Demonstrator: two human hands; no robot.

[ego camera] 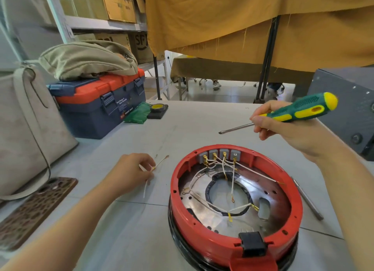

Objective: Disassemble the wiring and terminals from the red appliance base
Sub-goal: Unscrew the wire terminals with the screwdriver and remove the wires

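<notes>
While the red base (235,208) sits upside down on the grey table (129,240) in front of the person, its open ring shows a metal plate (204,208) crossed by white wires (232,181) with brass ends. Four grey blocks (219,154) line the far inner wall of the ring, and several wires run to them; a black clip (253,243) sits on the near rim. Left of the base, the left hand (131,173) rests on the table with its fingers curled, pinching a loose white wire (157,164) that lies apart from the base. Above and to the right, the right hand (283,131) is raised off the table, fingers wrapped round a green and yellow screwdriver (291,113) whose flat tip points left, clear of the base. A thin metal tool (308,198) lies on the table just right of the base. Farther left stand a blue and orange toolbox (99,102) with a khaki bag (87,59) on it, and a patterned phone case (34,212) lies near the left forearm.
</notes>
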